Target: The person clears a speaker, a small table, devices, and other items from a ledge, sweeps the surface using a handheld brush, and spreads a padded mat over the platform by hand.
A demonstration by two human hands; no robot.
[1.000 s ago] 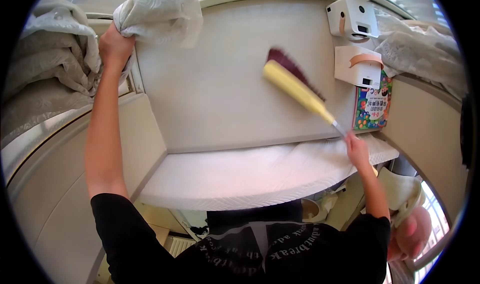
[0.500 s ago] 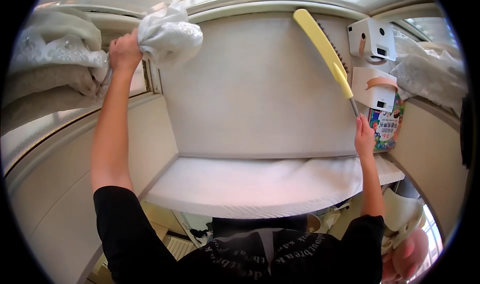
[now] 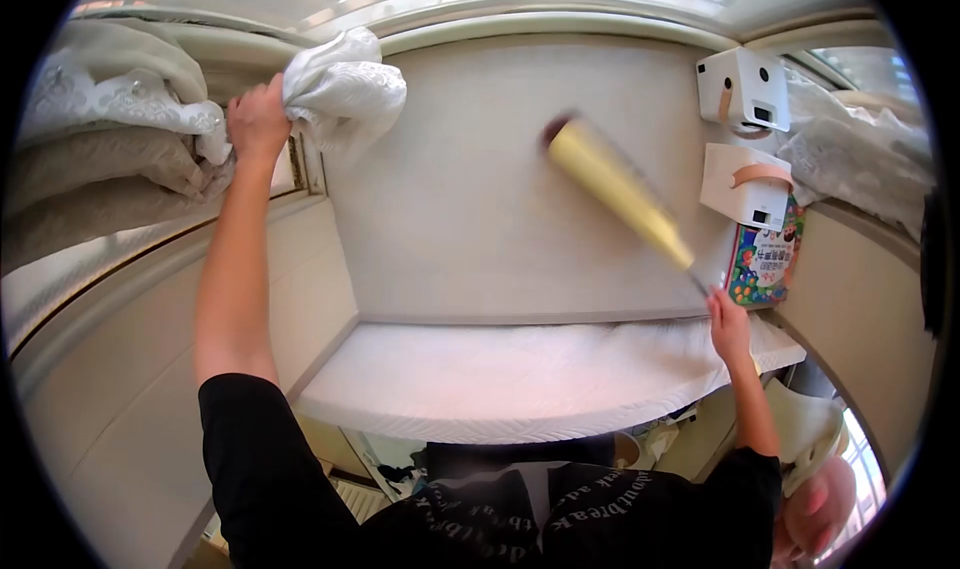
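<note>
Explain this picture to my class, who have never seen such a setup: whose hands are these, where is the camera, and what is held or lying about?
There is no machine here: the bare hands belong to a person wearing the camera on their head, so we look down past their own chest. The left hand grips a bunched pale cloth. The right hand holds a yellow brush, too blurred to tell whether it touches the flat surface. At the right side are an upper white box, a lower white box and a colourful book. A white pad runs along the near edge.
</note>
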